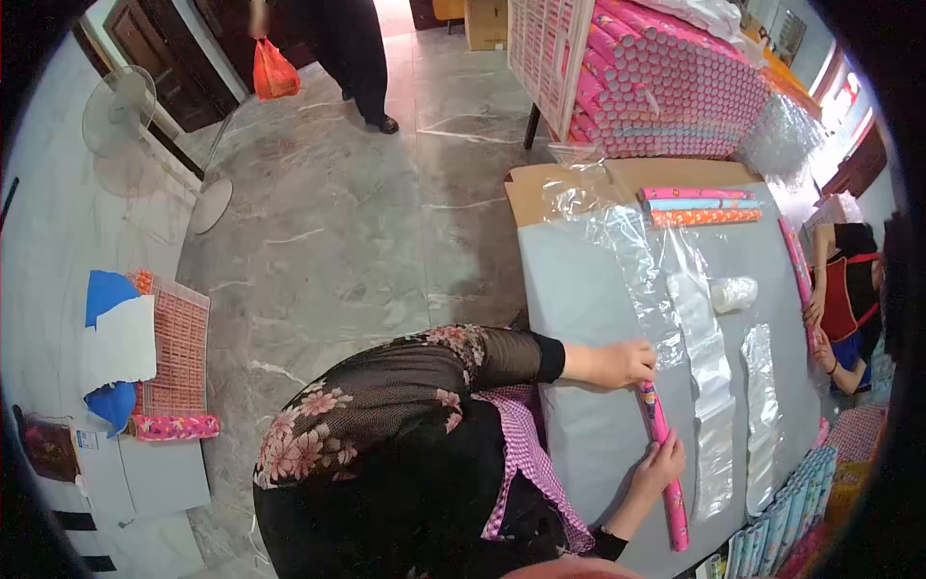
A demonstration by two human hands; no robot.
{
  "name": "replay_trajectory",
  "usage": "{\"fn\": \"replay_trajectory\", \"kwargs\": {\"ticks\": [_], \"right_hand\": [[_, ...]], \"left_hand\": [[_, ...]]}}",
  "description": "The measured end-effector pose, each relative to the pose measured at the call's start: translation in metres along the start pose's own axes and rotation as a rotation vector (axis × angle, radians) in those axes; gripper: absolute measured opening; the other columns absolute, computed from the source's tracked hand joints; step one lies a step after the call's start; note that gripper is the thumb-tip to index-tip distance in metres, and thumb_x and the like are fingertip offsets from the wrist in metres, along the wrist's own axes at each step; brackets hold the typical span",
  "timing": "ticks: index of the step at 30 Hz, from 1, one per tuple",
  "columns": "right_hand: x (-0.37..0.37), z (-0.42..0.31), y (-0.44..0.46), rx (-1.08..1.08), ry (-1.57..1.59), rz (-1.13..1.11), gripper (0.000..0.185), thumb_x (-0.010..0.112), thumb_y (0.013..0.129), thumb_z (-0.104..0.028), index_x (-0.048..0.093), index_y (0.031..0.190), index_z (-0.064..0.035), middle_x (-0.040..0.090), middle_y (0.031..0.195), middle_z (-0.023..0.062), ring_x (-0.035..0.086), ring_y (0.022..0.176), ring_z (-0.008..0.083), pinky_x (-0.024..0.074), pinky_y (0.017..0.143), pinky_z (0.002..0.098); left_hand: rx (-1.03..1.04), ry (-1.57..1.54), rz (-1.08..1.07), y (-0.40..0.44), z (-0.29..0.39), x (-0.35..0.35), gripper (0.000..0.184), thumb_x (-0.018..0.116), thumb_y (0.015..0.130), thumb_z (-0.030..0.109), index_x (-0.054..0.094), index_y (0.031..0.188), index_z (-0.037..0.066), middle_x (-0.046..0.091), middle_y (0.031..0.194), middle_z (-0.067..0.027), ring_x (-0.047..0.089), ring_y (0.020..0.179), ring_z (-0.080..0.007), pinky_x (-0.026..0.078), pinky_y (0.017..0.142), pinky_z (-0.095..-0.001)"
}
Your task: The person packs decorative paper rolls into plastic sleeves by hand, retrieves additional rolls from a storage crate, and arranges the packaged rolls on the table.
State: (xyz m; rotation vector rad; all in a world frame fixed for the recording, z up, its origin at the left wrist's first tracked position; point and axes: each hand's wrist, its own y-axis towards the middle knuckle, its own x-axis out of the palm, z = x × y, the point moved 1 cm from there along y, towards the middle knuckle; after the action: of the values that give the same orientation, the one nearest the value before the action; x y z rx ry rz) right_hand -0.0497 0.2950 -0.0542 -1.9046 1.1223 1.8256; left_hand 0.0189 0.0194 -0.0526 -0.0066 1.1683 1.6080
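And here's the left hand point(615, 365), fingers curled in at the upper end of the pink roll point(676, 511); whether they actually pinch it, I can't tell. The roll lies lengthwise near the table's close edge, and lower down the right hand point(661, 460) closes around its middle, thumb and fingers wrapped. To do this well, I'd say: light pressure, both hands in line, no bend in that slim tube!

Across the grey table cover point(579, 280) we go: a clear film strip point(632, 261), three wrapped rolls point(701, 205) side by side, a longer strip point(712, 415), a stubby film roll point(733, 294), then a shorter strip point(760, 415).

Out in the room, far left, a standing fan point(121, 108); a pinkish-red crate point(181, 338); a person point(352, 48) on the marble-look floor with an orange bag point(277, 69); a big stack of rolls point(666, 92); and, far right, a co-worker point(854, 294) handling another pink tube point(795, 256).
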Motion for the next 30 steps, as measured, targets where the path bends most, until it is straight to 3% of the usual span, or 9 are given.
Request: {"fn": "replay_trajectory", "kwargs": {"ticks": [3,15,30], "right_hand": [[0.002,0.005,-0.002,-0.027,-0.01,0.024,0.049,0.065,0.085,-0.011,0.053,0.132,-0.0052,0.055,0.123,0.0193,0.052,0.111,0.0379,0.0397,0.095,0.0467],[0.001,0.006,0.002,-0.061,-0.007,0.012,0.044,0.059,0.09,-0.016,0.053,0.132,-0.0044,0.056,0.121,0.0228,0.054,0.106,0.0412,0.043,0.09,0.0481],[0.011,0.019,0.002,-0.105,-0.016,0.012,0.041,0.059,0.091,-0.018,0.056,0.129,-0.0045,0.061,0.118,0.017,0.057,0.104,0.0364,0.0433,0.088,0.0463]], "left_hand": [[-0.014,0.036,-0.018,0.0,0.0,0.001,0.019,0.069,0.08,0.014,0.064,0.097,0.008,0.057,0.092,-0.0058,0.051,0.086,-0.028,0.045,0.075,-0.0393],[-0.01,0.04,0.034,-0.002,-0.003,0.003,0.018,0.069,0.08,0.018,0.065,0.095,0.009,0.058,0.092,-0.0058,0.052,0.088,-0.0277,0.045,0.076,-0.0389],[-0.013,0.056,0.031,-0.005,-0.008,0.006,0.014,0.068,0.078,0.018,0.066,0.091,0.012,0.059,0.093,-0.0048,0.053,0.091,-0.0278,0.045,0.08,-0.039]]}}
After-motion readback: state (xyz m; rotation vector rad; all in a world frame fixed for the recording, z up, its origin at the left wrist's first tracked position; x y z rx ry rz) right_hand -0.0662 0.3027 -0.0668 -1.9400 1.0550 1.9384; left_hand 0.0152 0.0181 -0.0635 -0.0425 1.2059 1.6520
